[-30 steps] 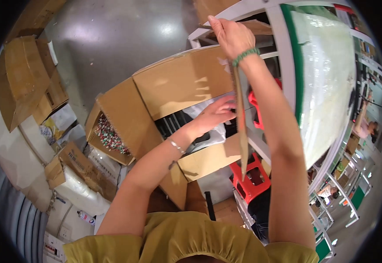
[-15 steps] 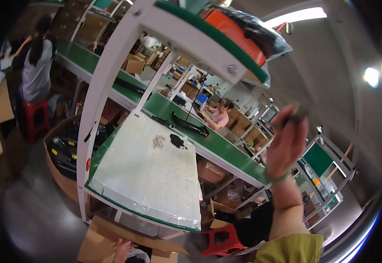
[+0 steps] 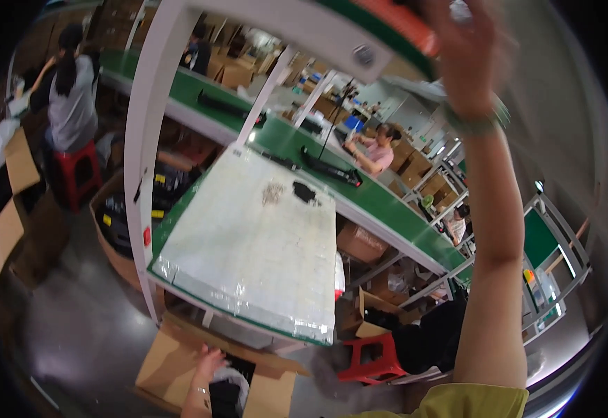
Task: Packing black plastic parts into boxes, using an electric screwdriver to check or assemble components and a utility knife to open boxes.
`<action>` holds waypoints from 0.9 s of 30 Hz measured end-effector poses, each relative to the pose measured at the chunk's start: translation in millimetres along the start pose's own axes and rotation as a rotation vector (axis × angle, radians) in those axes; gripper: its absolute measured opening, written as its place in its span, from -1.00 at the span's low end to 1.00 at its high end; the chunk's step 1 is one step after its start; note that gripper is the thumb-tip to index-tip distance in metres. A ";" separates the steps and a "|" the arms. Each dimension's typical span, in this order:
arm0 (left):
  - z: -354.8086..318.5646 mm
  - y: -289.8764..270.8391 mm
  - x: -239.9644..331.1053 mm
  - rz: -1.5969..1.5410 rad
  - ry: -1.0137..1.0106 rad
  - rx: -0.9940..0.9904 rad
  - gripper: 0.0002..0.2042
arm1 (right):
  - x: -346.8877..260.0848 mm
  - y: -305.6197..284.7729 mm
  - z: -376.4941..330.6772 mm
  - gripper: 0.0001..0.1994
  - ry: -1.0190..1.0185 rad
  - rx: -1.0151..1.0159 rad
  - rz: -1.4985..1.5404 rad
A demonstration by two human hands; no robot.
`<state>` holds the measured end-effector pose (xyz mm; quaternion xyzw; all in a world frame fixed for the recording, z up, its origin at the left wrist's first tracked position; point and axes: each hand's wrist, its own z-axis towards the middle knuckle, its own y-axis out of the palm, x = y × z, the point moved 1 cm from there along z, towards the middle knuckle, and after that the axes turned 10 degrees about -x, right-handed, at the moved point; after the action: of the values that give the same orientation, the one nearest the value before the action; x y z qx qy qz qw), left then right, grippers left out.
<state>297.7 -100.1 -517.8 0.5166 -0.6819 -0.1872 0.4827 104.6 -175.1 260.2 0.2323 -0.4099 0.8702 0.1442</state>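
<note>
My right hand (image 3: 467,70) is raised beside the overhead shelf (image 3: 412,49), close to an orange bin (image 3: 405,26). Motion smears its fingers, and the top of the picture cuts some off, so its grip is unclear. Low in the view, my left hand (image 3: 210,361) is at the inner edge of an open cardboard box (image 3: 171,362). Its fingers look loosely spread, with nothing visible in them. Black items (image 3: 227,398) and whitish plastic wrapping (image 3: 233,378) lie in that box. A white-covered worktable (image 3: 248,244) carries a pile of tiny pale parts (image 3: 272,193) and a black pile (image 3: 306,191).
A white post (image 3: 140,139) rises at the table's left. Behind runs a green conveyor (image 3: 276,139) with long black parts (image 3: 332,169). A red stool (image 3: 370,359) stands right of the table. Co-workers sit at the far left (image 3: 72,104) and across the belt (image 3: 379,148).
My right hand has risen to the overhead shelf. My left hand reaches further into view at the box. The whole view has shifted, with the table now slightly further right.
</note>
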 end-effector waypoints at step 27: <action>-205.7 60.9 -66.2 1.362 0.559 1.344 -0.76 | -369.4 345.0 -532.3 -0.67 0.275 -0.982 0.565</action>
<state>441.0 32.7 -407.2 0.2066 -0.6591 0.6829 0.2377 114.2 3.1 -451.8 -0.0954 -0.7888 0.6051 0.0493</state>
